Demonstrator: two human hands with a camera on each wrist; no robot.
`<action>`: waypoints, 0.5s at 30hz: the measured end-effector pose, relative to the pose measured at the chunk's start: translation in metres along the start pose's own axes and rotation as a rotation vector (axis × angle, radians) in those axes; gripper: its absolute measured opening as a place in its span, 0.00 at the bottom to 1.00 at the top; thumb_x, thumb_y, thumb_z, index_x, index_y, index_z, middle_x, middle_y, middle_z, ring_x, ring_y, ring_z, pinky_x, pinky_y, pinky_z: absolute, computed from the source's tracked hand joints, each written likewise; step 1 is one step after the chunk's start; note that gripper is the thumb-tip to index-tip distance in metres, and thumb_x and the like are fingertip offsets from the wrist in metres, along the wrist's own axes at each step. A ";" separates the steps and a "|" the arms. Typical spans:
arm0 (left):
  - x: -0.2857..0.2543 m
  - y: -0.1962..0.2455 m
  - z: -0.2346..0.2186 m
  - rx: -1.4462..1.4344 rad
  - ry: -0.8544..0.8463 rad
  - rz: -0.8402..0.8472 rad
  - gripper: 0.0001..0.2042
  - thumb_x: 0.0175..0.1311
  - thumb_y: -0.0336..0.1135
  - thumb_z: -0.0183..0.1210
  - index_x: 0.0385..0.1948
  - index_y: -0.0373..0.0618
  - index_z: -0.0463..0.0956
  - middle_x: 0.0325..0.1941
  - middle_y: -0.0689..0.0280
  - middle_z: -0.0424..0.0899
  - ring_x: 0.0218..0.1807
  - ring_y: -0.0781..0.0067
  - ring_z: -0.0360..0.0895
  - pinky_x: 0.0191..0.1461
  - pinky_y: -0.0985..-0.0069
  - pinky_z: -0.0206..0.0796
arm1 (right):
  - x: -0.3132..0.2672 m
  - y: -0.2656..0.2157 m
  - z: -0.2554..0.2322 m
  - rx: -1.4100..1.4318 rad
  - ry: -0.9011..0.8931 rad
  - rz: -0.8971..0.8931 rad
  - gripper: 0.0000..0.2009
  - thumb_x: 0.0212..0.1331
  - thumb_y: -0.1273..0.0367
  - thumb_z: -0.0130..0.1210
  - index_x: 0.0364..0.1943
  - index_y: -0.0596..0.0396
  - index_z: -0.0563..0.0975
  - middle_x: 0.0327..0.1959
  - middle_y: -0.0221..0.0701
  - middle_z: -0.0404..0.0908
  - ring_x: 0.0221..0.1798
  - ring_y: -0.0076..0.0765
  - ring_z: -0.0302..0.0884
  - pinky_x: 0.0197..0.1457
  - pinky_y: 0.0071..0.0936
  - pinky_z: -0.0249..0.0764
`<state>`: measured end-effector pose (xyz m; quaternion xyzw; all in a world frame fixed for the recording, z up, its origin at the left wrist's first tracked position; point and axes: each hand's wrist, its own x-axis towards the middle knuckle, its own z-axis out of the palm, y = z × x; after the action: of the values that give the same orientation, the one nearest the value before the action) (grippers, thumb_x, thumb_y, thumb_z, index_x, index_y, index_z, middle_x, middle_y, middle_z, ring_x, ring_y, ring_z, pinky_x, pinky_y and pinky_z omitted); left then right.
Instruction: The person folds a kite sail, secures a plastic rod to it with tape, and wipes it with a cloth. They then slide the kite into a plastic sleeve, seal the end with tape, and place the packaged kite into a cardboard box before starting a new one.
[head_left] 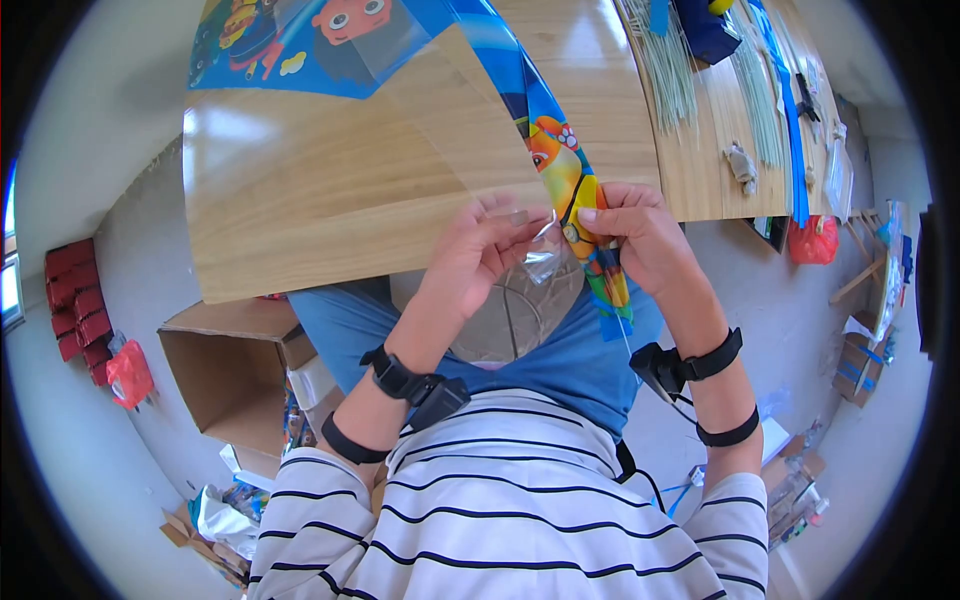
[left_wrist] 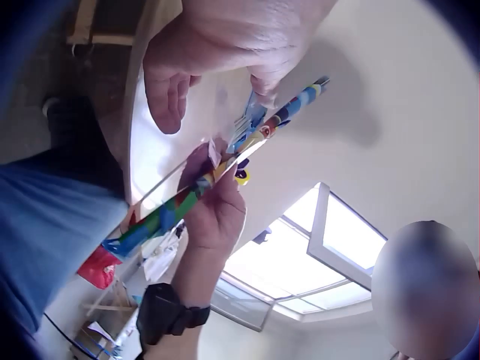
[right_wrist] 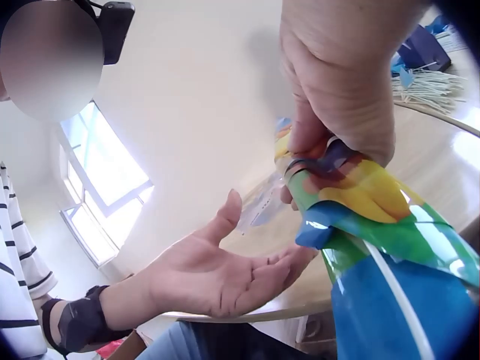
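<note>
A glossy printed plastic sheet, blue, yellow and green, is gathered into a narrow strip (head_left: 560, 165); a cartoon-printed panel (head_left: 345, 45) lies at the table's upper left. The right hand (head_left: 648, 238) pinches the strip near its lower end, thumb on top; the right wrist view shows its folded layers (right_wrist: 375, 199) below that grip. A thin white line hangs from the strip's end. Beside the strip is the left hand (head_left: 472, 258), palm up, its thumb apart from the fingers in the right wrist view. Crinkled clear plastic (head_left: 543, 255) lies by its fingertips; whether they touch it, I cannot tell.
Bundles of pale thin sticks (head_left: 668, 80), a dark blue box (head_left: 708, 35) and blue strips (head_left: 795, 130) lie at the table's right. An open cardboard box (head_left: 225, 375) stands left of the legs. Red bags hang on both sides of the room.
</note>
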<state>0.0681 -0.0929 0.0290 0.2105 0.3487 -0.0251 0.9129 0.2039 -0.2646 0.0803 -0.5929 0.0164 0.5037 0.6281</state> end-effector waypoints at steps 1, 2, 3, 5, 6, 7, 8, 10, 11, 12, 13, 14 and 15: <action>0.008 -0.001 -0.001 0.048 0.017 0.054 0.12 0.66 0.26 0.65 0.49 0.38 0.77 0.45 0.59 0.86 0.46 0.66 0.87 0.54 0.71 0.80 | -0.001 0.000 -0.001 0.001 -0.006 0.004 0.07 0.64 0.75 0.61 0.42 0.65 0.84 0.32 0.37 0.87 0.31 0.26 0.81 0.29 0.26 0.75; 0.012 -0.001 -0.003 0.097 -0.010 0.070 0.12 0.66 0.26 0.65 0.49 0.38 0.77 0.44 0.59 0.86 0.44 0.68 0.86 0.52 0.71 0.81 | -0.002 0.000 -0.002 0.002 -0.011 0.009 0.07 0.64 0.75 0.61 0.42 0.65 0.84 0.33 0.38 0.87 0.31 0.26 0.82 0.30 0.26 0.76; 0.013 0.001 -0.002 0.146 -0.037 0.088 0.12 0.66 0.25 0.65 0.48 0.39 0.77 0.43 0.59 0.86 0.43 0.69 0.86 0.50 0.72 0.81 | -0.003 -0.001 -0.003 0.003 -0.017 0.013 0.08 0.64 0.75 0.60 0.43 0.66 0.84 0.34 0.38 0.87 0.31 0.26 0.82 0.32 0.25 0.76; 0.013 0.001 0.001 0.204 -0.027 0.134 0.11 0.65 0.25 0.66 0.47 0.40 0.77 0.41 0.60 0.87 0.39 0.71 0.85 0.46 0.73 0.80 | -0.009 -0.005 -0.004 0.004 -0.025 -0.005 0.11 0.65 0.75 0.58 0.46 0.69 0.82 0.38 0.42 0.88 0.39 0.35 0.87 0.44 0.27 0.79; 0.010 0.001 0.006 0.215 0.009 0.162 0.11 0.65 0.25 0.66 0.46 0.41 0.78 0.40 0.61 0.87 0.37 0.72 0.85 0.44 0.74 0.80 | -0.012 -0.006 -0.005 0.006 -0.030 -0.015 0.12 0.65 0.75 0.56 0.48 0.70 0.81 0.40 0.44 0.89 0.43 0.40 0.89 0.49 0.27 0.81; 0.009 0.000 0.009 0.225 0.045 0.190 0.10 0.65 0.24 0.67 0.46 0.42 0.78 0.39 0.62 0.87 0.35 0.74 0.84 0.42 0.74 0.80 | -0.015 -0.006 -0.008 -0.018 -0.026 -0.023 0.12 0.64 0.74 0.57 0.47 0.70 0.82 0.40 0.43 0.89 0.41 0.36 0.88 0.48 0.25 0.79; 0.010 0.000 0.008 0.218 0.039 0.188 0.10 0.64 0.24 0.67 0.44 0.42 0.78 0.38 0.63 0.86 0.35 0.74 0.84 0.41 0.75 0.80 | -0.018 -0.006 -0.011 -0.044 -0.021 -0.031 0.12 0.64 0.74 0.58 0.47 0.69 0.82 0.39 0.41 0.89 0.38 0.32 0.86 0.47 0.23 0.78; 0.014 0.003 0.005 0.203 0.024 0.187 0.09 0.64 0.24 0.66 0.42 0.43 0.78 0.35 0.65 0.86 0.34 0.75 0.83 0.39 0.75 0.79 | -0.027 -0.008 -0.021 -0.086 -0.001 -0.061 0.12 0.63 0.73 0.58 0.46 0.69 0.82 0.38 0.40 0.89 0.37 0.29 0.84 0.46 0.22 0.76; 0.014 0.005 0.004 0.175 0.046 0.166 0.08 0.64 0.24 0.66 0.42 0.44 0.78 0.34 0.65 0.85 0.33 0.75 0.83 0.39 0.75 0.79 | -0.035 -0.008 -0.027 -0.102 0.014 -0.083 0.12 0.63 0.73 0.58 0.46 0.70 0.82 0.38 0.40 0.89 0.38 0.29 0.85 0.46 0.22 0.76; 0.014 0.009 0.006 0.147 0.067 0.146 0.07 0.64 0.24 0.66 0.41 0.44 0.79 0.34 0.66 0.85 0.33 0.75 0.83 0.39 0.76 0.79 | -0.043 -0.008 -0.033 -0.118 0.030 -0.106 0.13 0.62 0.73 0.57 0.46 0.70 0.82 0.38 0.40 0.89 0.39 0.29 0.85 0.47 0.22 0.76; 0.014 0.012 0.006 0.119 0.087 0.125 0.07 0.64 0.24 0.66 0.40 0.44 0.79 0.33 0.67 0.85 0.33 0.75 0.82 0.40 0.76 0.79 | -0.054 -0.008 -0.035 -0.129 0.122 -0.118 0.12 0.62 0.72 0.57 0.43 0.70 0.83 0.37 0.38 0.88 0.39 0.29 0.85 0.46 0.23 0.76; 0.016 0.015 0.003 0.076 0.065 0.128 0.06 0.64 0.24 0.66 0.39 0.44 0.79 0.33 0.67 0.85 0.32 0.75 0.82 0.39 0.76 0.78 | -0.063 -0.005 -0.044 -0.150 0.161 -0.116 0.12 0.61 0.72 0.57 0.42 0.70 0.83 0.36 0.38 0.88 0.39 0.30 0.85 0.46 0.23 0.77; 0.019 0.017 -0.001 0.032 0.042 0.132 0.06 0.64 0.24 0.66 0.39 0.45 0.79 0.32 0.67 0.84 0.31 0.75 0.81 0.38 0.77 0.77 | -0.073 -0.001 -0.056 -0.171 0.200 -0.115 0.12 0.60 0.72 0.57 0.41 0.70 0.83 0.36 0.38 0.87 0.39 0.30 0.85 0.45 0.24 0.77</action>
<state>0.0851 -0.0753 0.0219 0.2483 0.3528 0.0342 0.9015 0.2009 -0.3514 0.1095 -0.6914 0.0017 0.4051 0.5982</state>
